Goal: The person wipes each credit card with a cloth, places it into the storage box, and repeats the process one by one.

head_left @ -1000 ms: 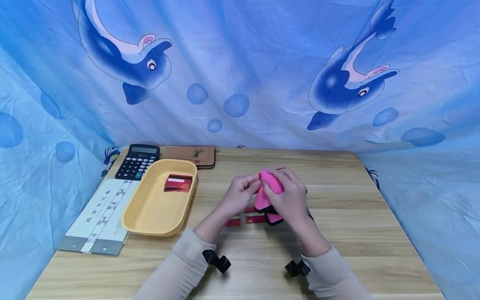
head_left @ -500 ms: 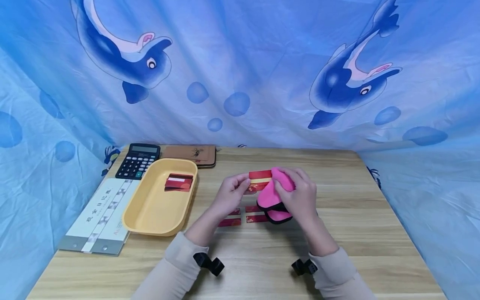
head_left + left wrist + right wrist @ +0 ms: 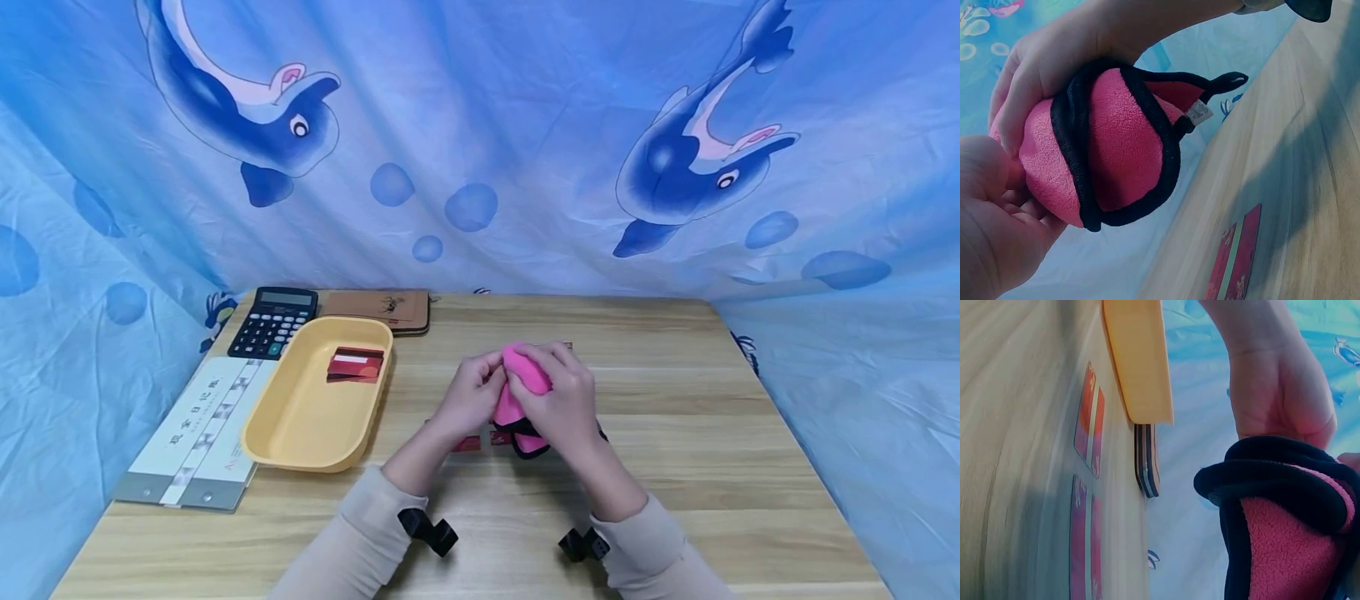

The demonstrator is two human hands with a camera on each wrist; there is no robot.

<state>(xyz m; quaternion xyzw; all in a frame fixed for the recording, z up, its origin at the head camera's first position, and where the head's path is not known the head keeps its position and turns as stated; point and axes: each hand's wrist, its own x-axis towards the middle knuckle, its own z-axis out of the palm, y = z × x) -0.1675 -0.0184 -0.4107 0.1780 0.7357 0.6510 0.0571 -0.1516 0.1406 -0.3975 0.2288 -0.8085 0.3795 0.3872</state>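
A pink fleece cloth [image 3: 517, 375] with black edging is folded between the two hands above the table. My right hand [image 3: 558, 400] grips it from the right, thumb on the near side. From the left, my left hand [image 3: 468, 398] pinches at the cloth's edge, where a red card it held a moment ago is now covered by the fleece. In the left wrist view the pink cloth [image 3: 1122, 137] hangs down in loose folds with a small white label [image 3: 1199, 112]. Below lie more red cards [image 3: 467, 444] with pale stripes, partly hidden by the hands and cloth.
A yellow tray [image 3: 258, 437] at the left holds several red cards [image 3: 356, 365]. Around it are a black calculator [image 3: 273, 321], a brown zip wallet [image 3: 375, 308] and a white-and-grey account book [image 3: 198, 429]. A dolphin-print curtain [image 3: 480, 150] closes off the back.
Half a second ago the red card stuck out left of the cloth in the left hand. The hands have since come together, the right moving left, and the cloth covers the card again.
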